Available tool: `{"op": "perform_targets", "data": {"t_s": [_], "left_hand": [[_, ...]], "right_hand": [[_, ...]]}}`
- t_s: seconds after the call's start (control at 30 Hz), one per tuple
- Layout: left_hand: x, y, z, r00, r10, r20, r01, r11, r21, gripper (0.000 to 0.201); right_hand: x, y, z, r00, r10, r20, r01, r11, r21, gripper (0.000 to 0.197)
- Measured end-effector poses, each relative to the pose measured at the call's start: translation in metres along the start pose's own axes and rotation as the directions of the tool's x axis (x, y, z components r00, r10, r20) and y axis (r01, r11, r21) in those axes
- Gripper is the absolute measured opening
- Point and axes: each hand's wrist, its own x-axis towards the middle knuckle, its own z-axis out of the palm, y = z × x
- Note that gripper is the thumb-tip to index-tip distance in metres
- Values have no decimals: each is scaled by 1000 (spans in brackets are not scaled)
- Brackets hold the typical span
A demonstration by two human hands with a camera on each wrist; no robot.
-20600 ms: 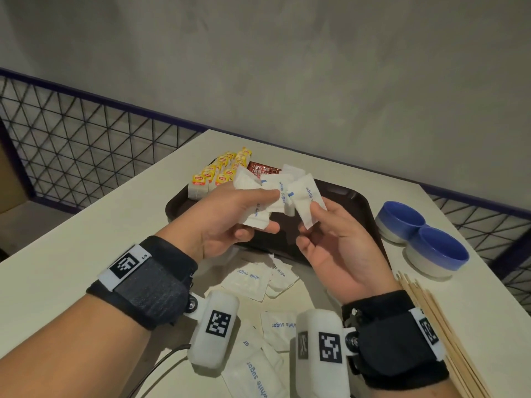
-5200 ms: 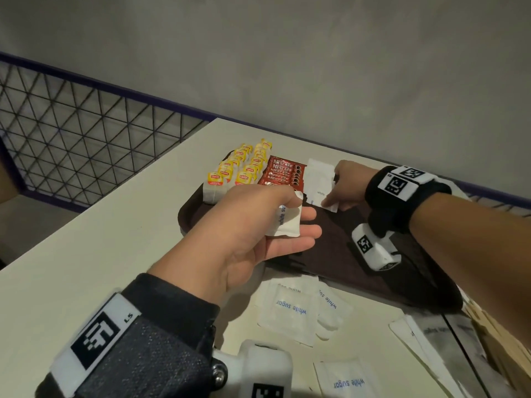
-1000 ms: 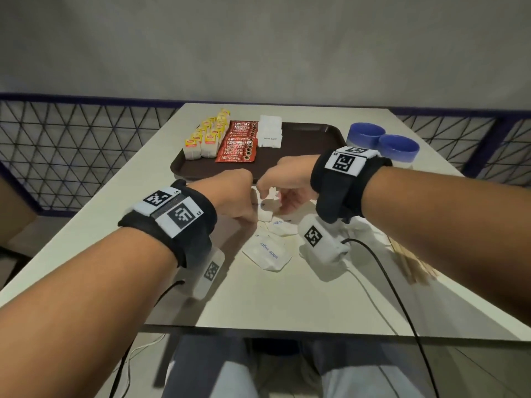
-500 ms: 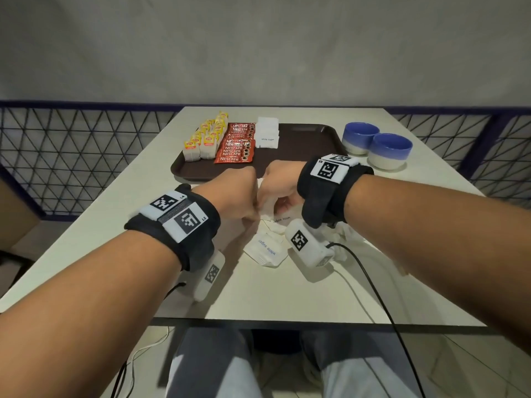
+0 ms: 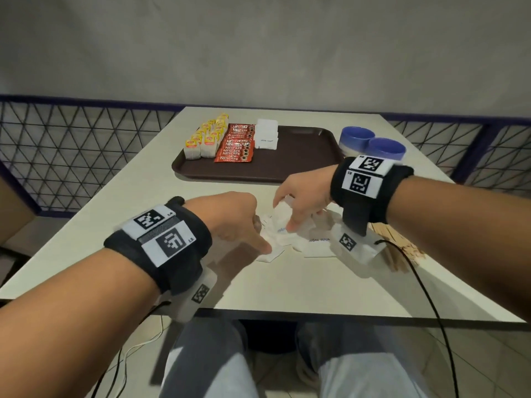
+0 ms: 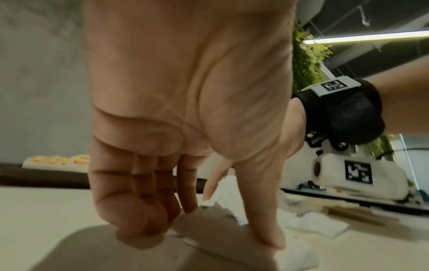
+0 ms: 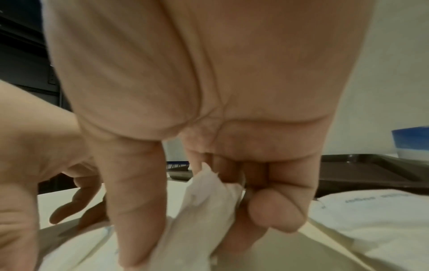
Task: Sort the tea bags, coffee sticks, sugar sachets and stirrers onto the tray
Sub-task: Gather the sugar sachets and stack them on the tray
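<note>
Step in hand, by my judgement: gathering the loose sugar sachets (image 5: 290, 235) from the surface (image 5: 287, 285) in front of the tray (image 5: 301, 165). The pile lies on the surface between both hands, clear of the tray's near rim.

Right hand (image 5: 301, 196): thumb and curled fingers pinch a crumpled white sachet, as the right wrist view shows; its grip is closed on paper. Left hand (image 5: 235, 216): outer fingers curled under, forefinger and thumb reaching down onto a sachet and apparently nipping it, though blur leaves the hold less certain.

Next move, as I judge it, calls for squaring the gathered sachets into one bundle and carrying them to the white stack on the tray without shedding any.

Tray contents: tea bags (image 5: 205, 137) with yellow tags at the left, red coffee sticks (image 5: 237, 143) beside them, then a small stack of sachets (image 5: 267, 135). The right half is bare. Wooden stirrers (image 5: 399, 248) lie on the surface by the right wrist, untouched. Two blue bowls (image 5: 370, 143) stand just beyond the tray's right end; contents not visible.
</note>
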Motion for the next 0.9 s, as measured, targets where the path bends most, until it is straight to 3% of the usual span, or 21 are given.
{"op": "perform_targets", "data": {"t_s": [0.17, 0.27, 0.57, 0.67, 0.73, 0.83, 0.9], "left_hand": [[-1, 4, -2, 1000, 7, 22, -6, 999, -42, 46], [-2, 6, -2, 1000, 23, -4, -23, 992, -125, 41], [-9, 5, -4, 993, -6, -116, -35, 937, -347, 67], [-13, 0, -8, 996, -16, -90, -16, 940, -341, 68], [-11, -1, -8, 999, -8, -50, -8, 949, -314, 55], [-7, 0, -4, 1000, 7, 10, -4, 969, -245, 35], [-6, 3, -3, 1000, 5, 17, -1, 977, -211, 32]], "right_hand": [[-2, -7, 4, 997, -3, -76, 6, 999, 37, 55], [-2, -4, 8, 991, -42, -129, 54, 994, 96, 55], [-26, 17, -7, 970, -23, -242, 82, 968, 236, 40], [-50, 37, -14, 982, 23, -186, 45, 936, 349, 41], [-66, 46, -10, 997, 11, -82, 21, 924, 381, 43], [-75, 45, 10, 999, 20, 34, -25, 988, 152, 64], [-76, 38, 25, 999, 53, 14, -52, 996, -72, 69]]}}
